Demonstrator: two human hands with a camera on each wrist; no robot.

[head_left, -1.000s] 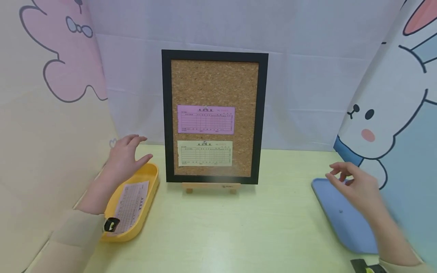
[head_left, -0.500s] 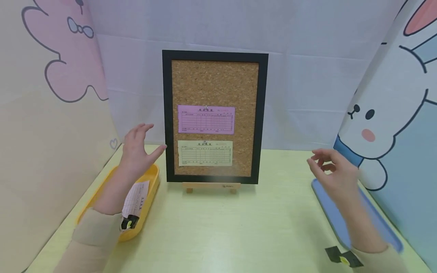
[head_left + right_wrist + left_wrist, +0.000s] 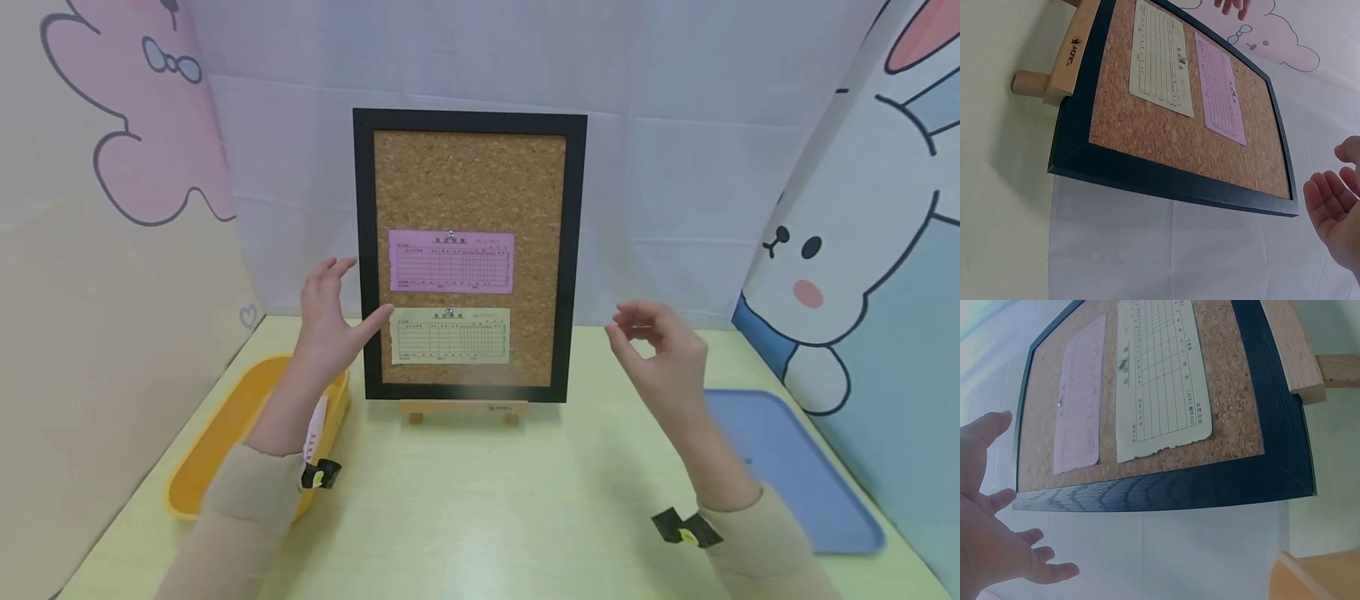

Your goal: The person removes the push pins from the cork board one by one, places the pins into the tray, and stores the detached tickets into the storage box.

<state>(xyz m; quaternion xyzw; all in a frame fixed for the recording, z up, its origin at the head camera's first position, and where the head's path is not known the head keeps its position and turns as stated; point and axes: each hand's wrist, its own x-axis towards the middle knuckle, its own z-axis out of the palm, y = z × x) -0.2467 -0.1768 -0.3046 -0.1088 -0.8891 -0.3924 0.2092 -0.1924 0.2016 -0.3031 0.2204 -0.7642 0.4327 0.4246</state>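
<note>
A black-framed cork board (image 3: 472, 179) stands upright on a small wooden easel (image 3: 465, 407) in the middle of the table. Two printed form slips hang on it, a purple slip (image 3: 452, 268) above a pale green slip (image 3: 450, 342), each with a pin at its top. My left hand (image 3: 327, 333) is raised by the frame's left side, thumb and fingers spread, with its thumb overlapping the frame in the head view. My right hand (image 3: 663, 358) hovers right of the board, fingers loosely curved. In the right wrist view, nothing shows between the fingers (image 3: 1329, 200).
At left a yellow tray (image 3: 217, 442) holds paper slips (image 3: 315, 425), partly hidden by my forearm. A blue tray (image 3: 795, 483) lies at right with a small dark spot on it. Printed cloth walls surround the table (image 3: 480, 517) at the back and sides.
Both hands have moved inward toward the board, the left from over the yellow tray and the right from over the blue tray. The board and its slips have stayed put.
</note>
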